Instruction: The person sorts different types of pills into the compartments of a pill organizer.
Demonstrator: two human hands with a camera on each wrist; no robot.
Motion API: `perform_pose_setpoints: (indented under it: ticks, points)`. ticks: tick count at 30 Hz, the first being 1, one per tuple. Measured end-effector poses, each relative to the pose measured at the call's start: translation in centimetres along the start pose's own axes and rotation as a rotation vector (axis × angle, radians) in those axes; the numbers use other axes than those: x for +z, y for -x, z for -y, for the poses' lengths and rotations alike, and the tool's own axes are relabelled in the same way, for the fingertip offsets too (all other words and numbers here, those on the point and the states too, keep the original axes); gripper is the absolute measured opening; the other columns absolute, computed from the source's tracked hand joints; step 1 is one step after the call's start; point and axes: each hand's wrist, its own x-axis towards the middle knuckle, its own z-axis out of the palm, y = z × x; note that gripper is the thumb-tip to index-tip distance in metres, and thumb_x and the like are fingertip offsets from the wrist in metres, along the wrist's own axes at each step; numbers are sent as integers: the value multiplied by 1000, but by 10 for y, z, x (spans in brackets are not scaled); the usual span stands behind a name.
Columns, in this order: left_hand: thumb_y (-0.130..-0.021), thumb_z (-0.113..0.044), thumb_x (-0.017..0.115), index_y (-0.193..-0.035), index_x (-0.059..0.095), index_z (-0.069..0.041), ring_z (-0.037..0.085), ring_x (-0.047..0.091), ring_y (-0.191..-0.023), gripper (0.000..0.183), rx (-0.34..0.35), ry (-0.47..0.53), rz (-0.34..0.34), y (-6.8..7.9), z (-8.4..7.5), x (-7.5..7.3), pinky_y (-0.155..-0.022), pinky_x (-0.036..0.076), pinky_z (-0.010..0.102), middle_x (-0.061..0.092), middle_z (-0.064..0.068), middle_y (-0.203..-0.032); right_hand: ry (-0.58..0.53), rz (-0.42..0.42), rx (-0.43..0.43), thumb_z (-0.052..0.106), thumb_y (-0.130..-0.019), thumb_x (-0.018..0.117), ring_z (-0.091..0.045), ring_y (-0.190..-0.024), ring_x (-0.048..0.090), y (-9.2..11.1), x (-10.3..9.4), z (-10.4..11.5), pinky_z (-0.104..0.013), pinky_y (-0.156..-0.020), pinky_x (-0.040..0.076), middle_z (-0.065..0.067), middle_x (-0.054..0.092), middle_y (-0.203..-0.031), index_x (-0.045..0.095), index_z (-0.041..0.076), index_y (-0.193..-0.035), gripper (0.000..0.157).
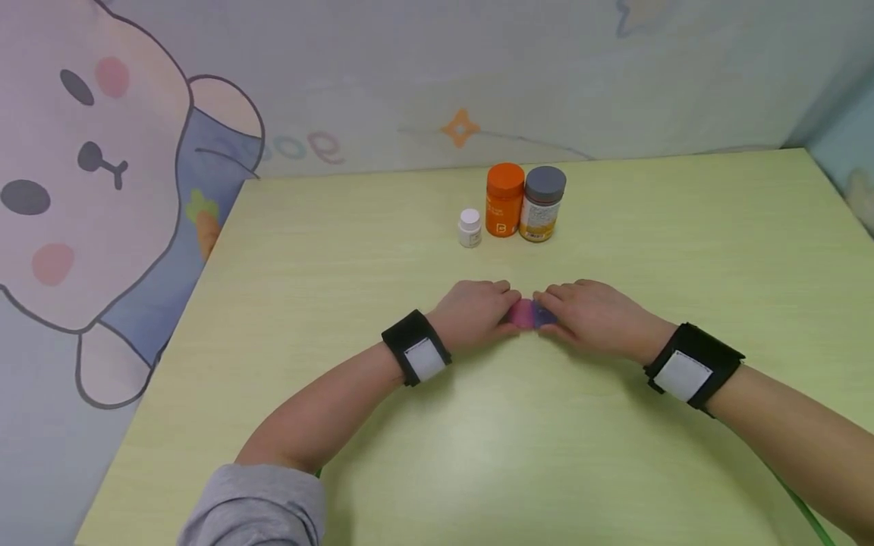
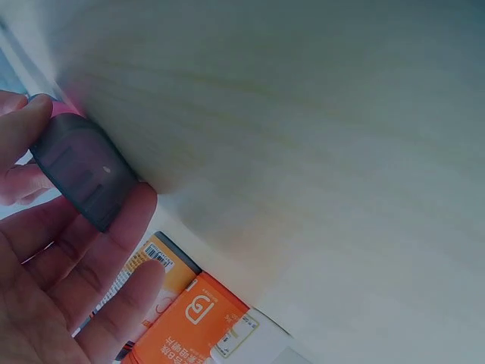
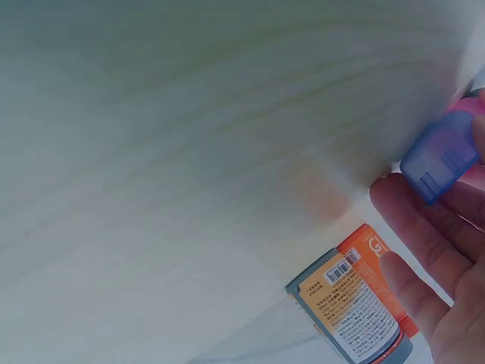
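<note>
A small plastic pill box (image 1: 523, 313) is held between both hands near the middle of the table. Its centre is pink; a translucent dark grey end (image 2: 83, 163) shows in the left wrist view and a translucent blue end (image 3: 443, 155) in the right wrist view. My left hand (image 1: 476, 315) pinches the grey end between thumb and fingers. From the other side, my right hand (image 1: 597, 315) grips the blue end, its thumb mostly out of the right wrist view. The fingers hide both ends of the box from above.
Behind the hands stand a small white bottle (image 1: 470, 229), an orange bottle (image 1: 505, 201) and a grey-capped bottle with a yellow label (image 1: 542, 205). They sit close together on the pale table (image 1: 328, 250). A cartoon-printed backdrop (image 1: 355, 83) rises behind the table's far edge.
</note>
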Motion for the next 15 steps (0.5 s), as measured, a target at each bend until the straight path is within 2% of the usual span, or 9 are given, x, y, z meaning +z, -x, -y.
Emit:
perform_pose_setpoints:
  ticks: [3,5,11,15]
  points:
    - [-87,-46,53,-109,55,-12,9,44,-71,40,6,-16,-10,0,0,-1,-61,36,20,47,-4,-85,6,10,-9,36,-88,55,-25,-92,56,1,-2,0,-41,-85,43,-11,58,-103,51,-1,-119,49]
    - [-87,-46,54,-109,56,-12,9,44,-71,40,12,-28,-16,-1,1,-1,-61,36,20,47,-4,-85,-28,3,17,35,-90,52,-25,-93,57,1,-4,-1,-41,-85,42,-9,59,-102,53,1,-117,43]
    - [-86,-46,55,-110,56,-13,9,44,-70,41,16,-46,-4,-1,-1,0,-59,36,21,47,-3,-85,-111,-63,47,27,-93,49,-17,-78,55,-2,-6,-7,-37,-77,45,4,57,-84,58,13,-100,19]
    - [-86,-46,54,-109,56,-13,9,44,-69,40,4,-37,3,-1,-2,1,-59,36,21,47,-4,-85,-137,-28,75,30,-94,45,-13,-74,53,-5,-6,-11,-35,-75,44,9,54,-82,56,17,-97,18]
